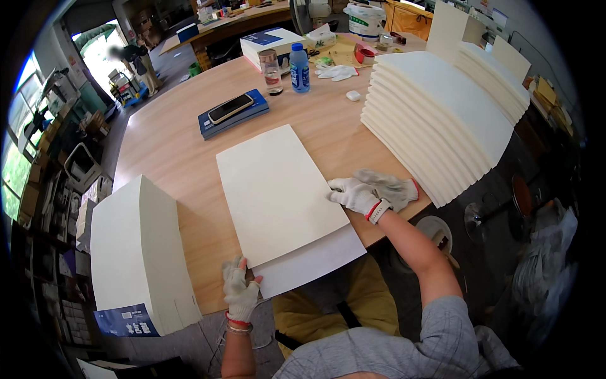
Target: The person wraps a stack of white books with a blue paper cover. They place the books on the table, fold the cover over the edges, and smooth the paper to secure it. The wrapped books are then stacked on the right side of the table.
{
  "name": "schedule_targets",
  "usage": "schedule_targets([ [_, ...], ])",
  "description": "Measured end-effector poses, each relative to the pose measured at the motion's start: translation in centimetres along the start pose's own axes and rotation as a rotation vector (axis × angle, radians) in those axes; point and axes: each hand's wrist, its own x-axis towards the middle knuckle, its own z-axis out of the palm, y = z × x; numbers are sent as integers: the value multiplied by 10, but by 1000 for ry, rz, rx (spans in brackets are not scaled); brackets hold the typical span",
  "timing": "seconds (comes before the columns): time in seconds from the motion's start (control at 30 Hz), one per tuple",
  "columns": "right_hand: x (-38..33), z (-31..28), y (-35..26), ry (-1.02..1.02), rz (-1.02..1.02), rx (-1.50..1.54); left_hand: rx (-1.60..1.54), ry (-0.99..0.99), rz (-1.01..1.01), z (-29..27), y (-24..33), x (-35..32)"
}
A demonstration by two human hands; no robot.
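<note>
A cream board [278, 189] lies on the table over a white sheet [315, 259], whose near part sticks out toward me. At the board's right edge is my right hand [356, 194], in a white knit glove, its fingers closed on that edge. My left hand [240, 290], in a fingerless-tipped glove, is by the near left corner of the board and sheet, thumb and forefinger apart and bare fingertips showing. A loose white glove [394, 189] lies just behind my right hand.
A tall stack of cream boards [435, 114] stands at the right, another stack [120, 246] at the left. Farther back are a phone [231, 108] on a blue box [252, 114], a clear bottle [271, 72], a blue-capped bottle [299, 69], and a white bucket [366, 22]. A person [142, 69] stands far left.
</note>
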Motion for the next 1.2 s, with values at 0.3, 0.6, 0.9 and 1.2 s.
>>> schedule_targets([
  [0.3, -9, -17, -31, -58, 99, -180, 51, -3, 51, -3, 3, 3],
  [0.6, -51, -8, -41, -134, -353, -93, 347, -320, 468, -23, 90, 33],
  [0.9, -51, -26, -30, -277, -216, 85, 474, -402, 436, -20, 102, 36],
  [1.2, -56, -38, -66, -382, -27, -222, 84, -361, -261, -21, 62, 94],
])
